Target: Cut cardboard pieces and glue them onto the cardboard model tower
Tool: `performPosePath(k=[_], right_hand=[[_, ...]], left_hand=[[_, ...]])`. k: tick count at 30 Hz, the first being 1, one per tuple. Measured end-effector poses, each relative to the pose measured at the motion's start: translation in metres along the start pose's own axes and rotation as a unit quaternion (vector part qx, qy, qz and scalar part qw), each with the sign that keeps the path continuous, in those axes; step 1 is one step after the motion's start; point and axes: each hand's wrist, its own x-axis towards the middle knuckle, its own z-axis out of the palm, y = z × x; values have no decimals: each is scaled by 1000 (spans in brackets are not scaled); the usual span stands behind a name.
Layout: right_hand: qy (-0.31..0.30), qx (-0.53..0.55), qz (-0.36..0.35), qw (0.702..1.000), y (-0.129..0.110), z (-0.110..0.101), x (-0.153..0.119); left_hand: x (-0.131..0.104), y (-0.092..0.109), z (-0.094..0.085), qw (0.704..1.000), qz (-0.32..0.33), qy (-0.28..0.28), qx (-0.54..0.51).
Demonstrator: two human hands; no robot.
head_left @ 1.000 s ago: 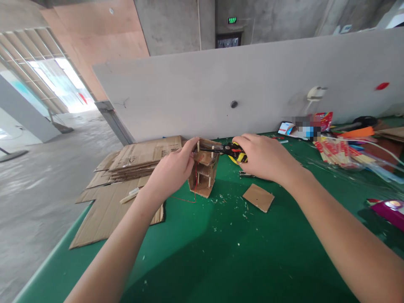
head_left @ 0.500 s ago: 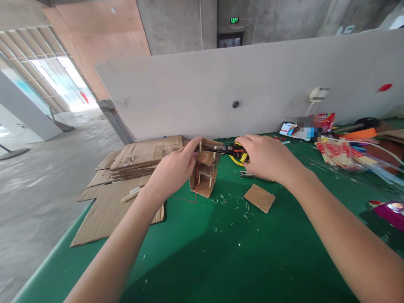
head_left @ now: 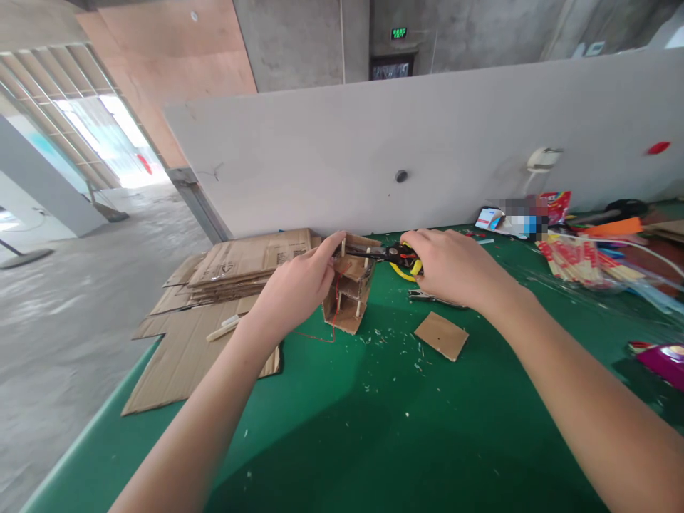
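Observation:
A small cardboard box with inner shelves and short wooden sticks (head_left: 348,313) stands on the green table. My left hand (head_left: 307,274) grips its upper left side, fingers closed round the edge. A thin red wire (head_left: 334,329) runs down the box front and out onto the table. My right hand (head_left: 454,263) is closed round the yellow and black handles of a pair of pliers (head_left: 394,254). The pliers' dark jaws reach left into the box's top compartment, near a stick by my left fingers. What the jaws touch there is too small to tell.
Stacked cardboard sheets (head_left: 240,263) lie left, with pale sticks (head_left: 221,329) on them. A flat cardboard piece (head_left: 441,336) and a metal tool (head_left: 422,295) lie to the right. Farther right are a phone (head_left: 487,218), packets of sticks (head_left: 569,260) and a purple object (head_left: 660,363). A grey panel (head_left: 320,164) stands behind.

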Motion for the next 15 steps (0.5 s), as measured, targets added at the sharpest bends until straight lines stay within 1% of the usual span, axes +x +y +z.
performPosePath(k=[10, 15], right_hand=[[-3, 23, -1, 1000, 2, 4, 2], [-16, 44, 6, 999, 2, 5, 2]], left_hand=[[0, -1, 1, 1000, 5, 11, -5], [0, 0, 1, 1000, 5, 12, -9]])
